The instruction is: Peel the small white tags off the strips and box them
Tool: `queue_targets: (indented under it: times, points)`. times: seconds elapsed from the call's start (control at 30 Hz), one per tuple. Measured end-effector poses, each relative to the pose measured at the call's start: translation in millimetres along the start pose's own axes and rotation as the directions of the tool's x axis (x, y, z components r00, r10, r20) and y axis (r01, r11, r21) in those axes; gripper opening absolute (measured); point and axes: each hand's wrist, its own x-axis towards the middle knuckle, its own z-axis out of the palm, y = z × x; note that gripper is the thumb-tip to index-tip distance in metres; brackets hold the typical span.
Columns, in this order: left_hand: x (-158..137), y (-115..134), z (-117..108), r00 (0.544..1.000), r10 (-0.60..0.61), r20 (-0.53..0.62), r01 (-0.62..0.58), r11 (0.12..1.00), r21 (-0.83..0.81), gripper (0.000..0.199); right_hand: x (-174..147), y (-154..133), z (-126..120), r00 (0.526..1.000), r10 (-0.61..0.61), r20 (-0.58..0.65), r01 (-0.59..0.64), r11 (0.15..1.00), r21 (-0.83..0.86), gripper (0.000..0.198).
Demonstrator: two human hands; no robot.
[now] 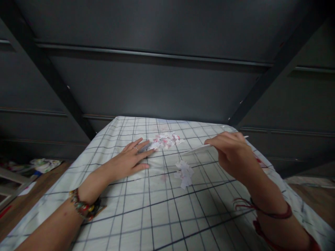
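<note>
My left hand [131, 158] lies spread on the checked cloth, a ring on one finger. Its fingertips touch the near left side of a pile of torn white and pink paper scraps [166, 140]. Held in my right hand [231, 153] is a thin, flat white piece [197, 150] that looks like paper or card. It slants just over the cloth to the right of the pile, and its far end pokes out beyond my knuckles. A smaller heap of white paper scraps [184, 174] sits between my hands, closer to me.
A white tablecloth [136, 223] with dark grid lines covers the table. Behind it rises a dark grey panelled wall [157, 87]. Something red and white [260, 162] lies partly hidden behind my right wrist. On the left floor are a pale frame [15, 179] and a crumpled cloth or bag [45, 165].
</note>
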Motion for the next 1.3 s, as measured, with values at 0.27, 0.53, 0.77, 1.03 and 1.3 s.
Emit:
queue_targets:
  times: [0.27,0.53,0.77,1.03,1.3]
  points:
    - [-1.4,-5.9,4.5,0.999,-0.052,0.015,0.052,0.998,0.034,0.074,0.3,-3.6,9.5,0.997,-0.063,-0.043,0.063,0.998,0.005,0.040]
    - [-1.8,-7.1,8.6,0.926,-0.326,0.189,0.322,0.945,0.052,0.095,13.6,-44.5,42.5,0.965,-0.246,-0.088,0.248,0.969,0.011,0.026]
    - [-1.7,0.0,3.7,0.909,-0.354,0.219,0.354,0.934,0.039,0.096,16.3,-55.0,46.2,0.947,-0.309,-0.084,0.309,0.951,-0.011,0.018]
    - [0.0,2.0,1.6,0.900,-0.360,0.247,0.362,0.931,0.041,0.092,15.8,-53.0,37.0,0.950,-0.303,-0.071,0.303,0.953,-0.016,0.023]
    - [-0.4,-0.1,3.8,0.905,-0.356,0.233,0.358,0.933,0.036,0.092,15.6,-46.8,31.6,0.962,-0.267,-0.055,0.267,0.964,-0.005,0.033]
